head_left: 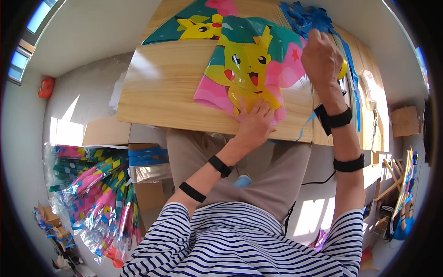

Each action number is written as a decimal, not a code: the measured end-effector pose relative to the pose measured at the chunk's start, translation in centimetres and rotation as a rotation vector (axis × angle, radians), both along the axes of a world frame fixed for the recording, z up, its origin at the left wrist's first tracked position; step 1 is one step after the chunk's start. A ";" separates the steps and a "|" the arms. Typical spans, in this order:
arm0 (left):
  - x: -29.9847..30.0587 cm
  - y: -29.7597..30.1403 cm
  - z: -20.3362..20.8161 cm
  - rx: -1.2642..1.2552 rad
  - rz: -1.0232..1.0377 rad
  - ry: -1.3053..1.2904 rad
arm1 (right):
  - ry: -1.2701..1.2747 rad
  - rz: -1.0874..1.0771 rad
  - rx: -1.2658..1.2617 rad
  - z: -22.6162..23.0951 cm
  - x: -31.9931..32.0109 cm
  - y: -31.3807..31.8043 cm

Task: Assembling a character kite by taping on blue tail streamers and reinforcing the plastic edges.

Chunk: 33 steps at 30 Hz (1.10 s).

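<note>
A thin printed kite sheet [251, 51], green and pink with a yellow cartoon creature, lies creased on the wooden table in front of me. My left hand [257, 114] rests flat on its lower part, fingers stretched out and apart. Raised at the sheet's right edge, my right hand [321, 57] is closed in a fist; whatever sits inside the fingers is hidden. A second printed sheet [196, 28] with a similar creature lies behind, to the left. Below my right wrist, a narrow blue strip [306, 125] hangs at the table's front edge.
Tangled blue strips [308, 18] heap at the table's back right, near a yellow tape roll [343, 69]. The wooden table [157, 87] ends just above my knees. Left of my legs, an open cardboard box [107, 130] stands beside many plastic-wrapped colourful bundles [99, 189].
</note>
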State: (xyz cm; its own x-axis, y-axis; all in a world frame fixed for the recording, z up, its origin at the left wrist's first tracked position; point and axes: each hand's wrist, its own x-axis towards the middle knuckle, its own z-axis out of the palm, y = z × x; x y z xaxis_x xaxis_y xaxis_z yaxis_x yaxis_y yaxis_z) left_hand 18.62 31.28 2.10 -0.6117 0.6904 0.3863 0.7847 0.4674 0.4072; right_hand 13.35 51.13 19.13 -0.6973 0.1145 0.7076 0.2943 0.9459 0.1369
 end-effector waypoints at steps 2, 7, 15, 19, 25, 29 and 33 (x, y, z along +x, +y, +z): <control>-1.7 -1.7 -0.1 0.115 0.066 0.018 | -0.010 0.183 -0.147 -2.1 1.0 -2.0; -8.8 -10.0 0.6 0.152 0.502 0.147 | -0.388 0.267 -1.261 -7.4 3.4 -3.7; -11.9 -12.6 -1.9 0.167 0.563 -0.245 | -0.277 -0.015 -0.902 -13.7 5.1 -2.8; -11.6 -9.3 2.3 0.420 0.485 -0.325 | -0.321 0.016 -0.712 -15.0 6.7 -4.3; -8.2 -1.6 12.7 0.611 -0.108 -0.272 | -0.354 -0.024 -0.524 -18.3 6.9 -3.7; -8.0 0.1 10.8 0.763 -0.095 -0.430 | -0.389 -0.043 -0.498 -18.1 7.3 -3.8; -10.6 -1.9 2.4 0.476 0.320 -0.462 | -0.408 0.005 -0.500 -18.0 7.7 -4.1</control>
